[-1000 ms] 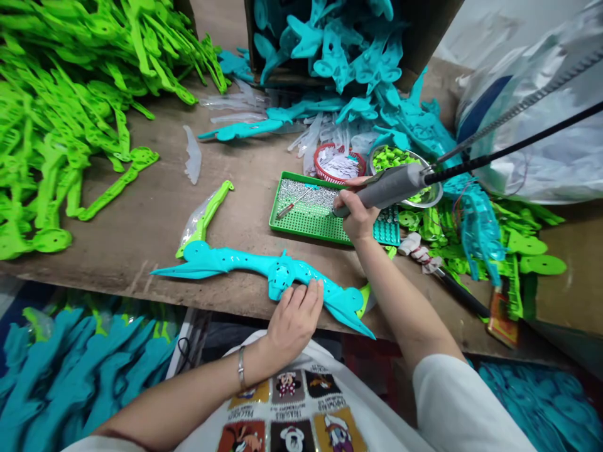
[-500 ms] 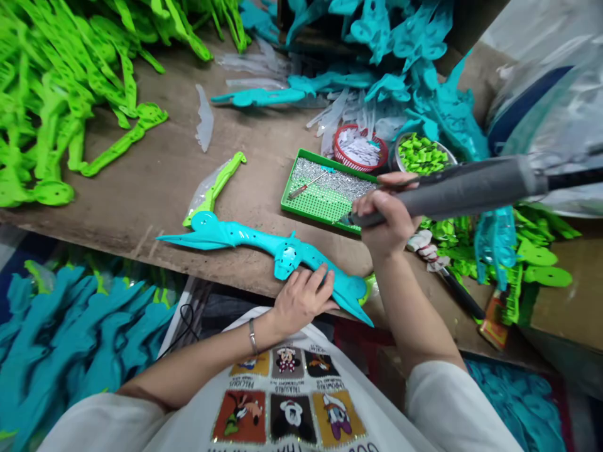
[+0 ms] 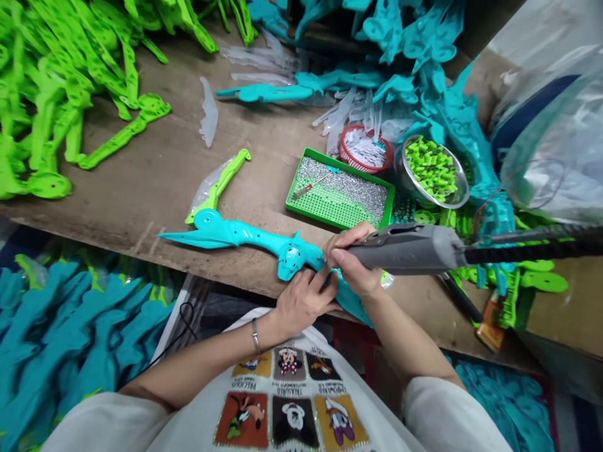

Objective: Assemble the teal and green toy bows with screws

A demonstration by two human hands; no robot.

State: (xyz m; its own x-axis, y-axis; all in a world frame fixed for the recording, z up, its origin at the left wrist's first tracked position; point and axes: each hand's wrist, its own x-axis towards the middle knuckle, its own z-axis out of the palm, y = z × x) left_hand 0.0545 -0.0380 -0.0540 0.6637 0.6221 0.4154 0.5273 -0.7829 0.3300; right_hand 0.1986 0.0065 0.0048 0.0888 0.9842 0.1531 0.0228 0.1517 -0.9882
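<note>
Your right hand (image 3: 352, 263), gripping the grey electric screwdriver (image 3: 405, 248), has come down from the green screw tray (image 3: 340, 193) to the teal plastic piece (image 3: 245, 237) at the bench edge; your left hand (image 3: 304, 300) presses it flat. Driving is at hand.

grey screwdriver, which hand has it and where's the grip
The right hand grips the grey power screwdriver near its front end; the left hand presses down the teal plastic piece.
</note>
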